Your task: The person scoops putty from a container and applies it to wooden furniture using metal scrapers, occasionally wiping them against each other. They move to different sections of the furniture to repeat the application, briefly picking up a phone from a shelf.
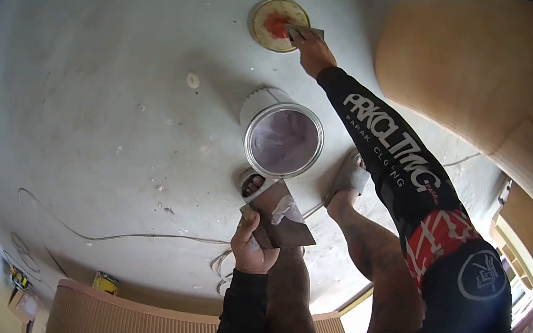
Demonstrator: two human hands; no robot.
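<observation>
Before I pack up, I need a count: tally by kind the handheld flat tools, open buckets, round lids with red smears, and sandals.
Handheld flat tools: 2
Open buckets: 1
Round red-smeared lids: 1
Sandals: 2
Total: 6

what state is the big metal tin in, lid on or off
The tin is open: its round mouth has no cover, and the pale purple-grey paste inside shows plainly.
</observation>
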